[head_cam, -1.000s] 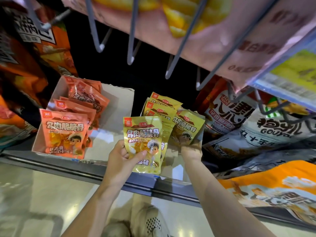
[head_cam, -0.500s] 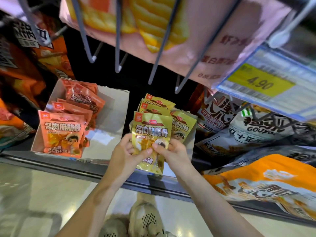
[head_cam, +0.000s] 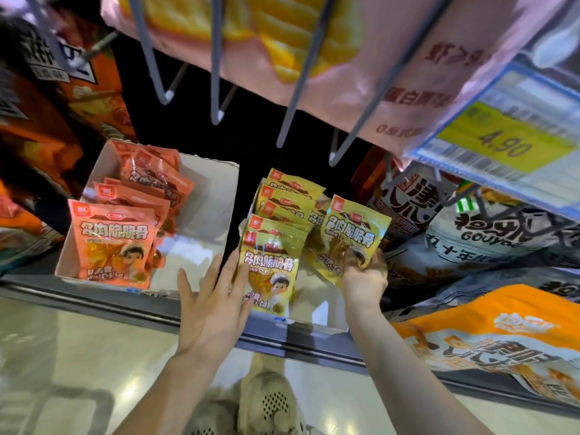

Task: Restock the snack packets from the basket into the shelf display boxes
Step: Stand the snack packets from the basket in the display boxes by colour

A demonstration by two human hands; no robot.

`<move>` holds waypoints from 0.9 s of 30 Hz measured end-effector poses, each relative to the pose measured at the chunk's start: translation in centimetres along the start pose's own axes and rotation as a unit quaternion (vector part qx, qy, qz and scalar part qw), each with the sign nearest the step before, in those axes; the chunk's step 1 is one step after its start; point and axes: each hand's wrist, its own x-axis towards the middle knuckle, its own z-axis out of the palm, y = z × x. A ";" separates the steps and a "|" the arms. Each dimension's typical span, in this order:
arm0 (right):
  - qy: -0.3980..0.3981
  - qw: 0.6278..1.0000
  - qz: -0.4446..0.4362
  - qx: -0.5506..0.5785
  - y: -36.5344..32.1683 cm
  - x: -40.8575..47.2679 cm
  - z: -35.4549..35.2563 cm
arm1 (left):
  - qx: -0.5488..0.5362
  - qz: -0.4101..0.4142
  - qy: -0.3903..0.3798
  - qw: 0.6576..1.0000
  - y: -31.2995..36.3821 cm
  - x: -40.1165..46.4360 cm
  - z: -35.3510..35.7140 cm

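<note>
Two white display boxes stand on the bottom shelf. The left box (head_cam: 207,215) holds several orange snack packets (head_cam: 114,243). The right box (head_cam: 326,315) holds several yellow packets (head_cam: 285,205) standing in a row. My left hand (head_cam: 213,306) is spread, its fingertips against the left edge of the front yellow packet (head_cam: 271,271). My right hand (head_cam: 364,274) grips the lower part of another yellow packet (head_cam: 351,237), held upright at the right side of that box. The basket is out of sight.
Large snack bags (head_cam: 489,240) fill the shelf to the right, an orange one (head_cam: 496,340) nearest. More orange bags (head_cam: 37,142) hang at left. Wire hooks (head_cam: 216,89) and a 4.90 price tag (head_cam: 502,142) overhang. My shoe (head_cam: 270,403) rests on the glossy floor.
Both hands held one yellow packet half a second ago. Now the right hand has carried a packet to the box's right side, and the left hand has opened against the front packet.
</note>
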 end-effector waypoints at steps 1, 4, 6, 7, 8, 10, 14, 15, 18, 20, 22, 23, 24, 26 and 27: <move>0.001 0.999 -0.017 -0.031 0.3 -0.1 -0.1 | 0.005 -0.001 -0.017 1.000 -0.1 -0.1 0.1; -0.025 0.995 -0.062 -0.080 1.4 -0.2 0.3 | 0.007 -0.007 -0.038 0.999 -0.3 -0.2 0.3; -0.045 0.995 -0.057 -0.074 1.6 -0.2 1.0 | 0.008 -0.007 -0.042 0.999 -0.3 -0.3 0.5; -0.050 0.996 -0.044 -0.061 1.5 -0.1 1.4 | 0.009 -0.007 -0.042 0.999 -0.3 -0.3 0.5; -0.054 0.997 -0.024 -0.049 1.5 0.0 1.8 | 0.010 -0.007 -0.043 0.999 -0.3 -0.4 0.5; -0.060 0.998 0.012 -0.025 1.5 0.4 2.5 | 0.008 -0.008 -0.044 0.999 -0.3 -0.3 0.5; -0.060 0.993 0.023 -0.096 1.4 1.3 3.1 | 0.009 -0.009 -0.051 0.999 -0.2 -0.3 0.4; -0.066 0.989 0.020 -0.129 1.4 1.4 3.1 | 0.011 -0.007 -0.052 0.999 -0.2 -0.3 0.4; -0.085 0.973 0.016 -0.214 1.4 1.6 3.5 | 0.022 -0.002 -0.052 0.998 -0.2 -0.3 0.3; -0.096 0.960 0.020 -0.263 1.3 1.8 3.7 | 0.030 -0.002 -0.050 0.998 -0.2 -0.3 0.3; -0.111 0.948 0.030 -0.297 1.0 1.9 3.7 | 0.031 -0.001 -0.047 0.998 -0.2 -0.3 0.2; -0.113 0.949 0.041 -0.293 1.0 2.1 3.7 | 0.030 0.000 -0.046 0.998 -0.1 -0.3 0.2; -0.118 0.955 0.055 -0.265 1.1 2.1 3.5 | 0.031 0.001 -0.043 0.999 -0.1 -0.3 0.2; -0.129 0.972 0.088 -0.176 1.5 2.0 3.3 | 0.031 0.005 -0.036 0.999 -0.1 -0.2 0.2; -0.120 0.977 0.096 -0.146 1.7 1.9 3.3 | 0.031 0.005 -0.033 0.999 -0.1 -0.2 0.2</move>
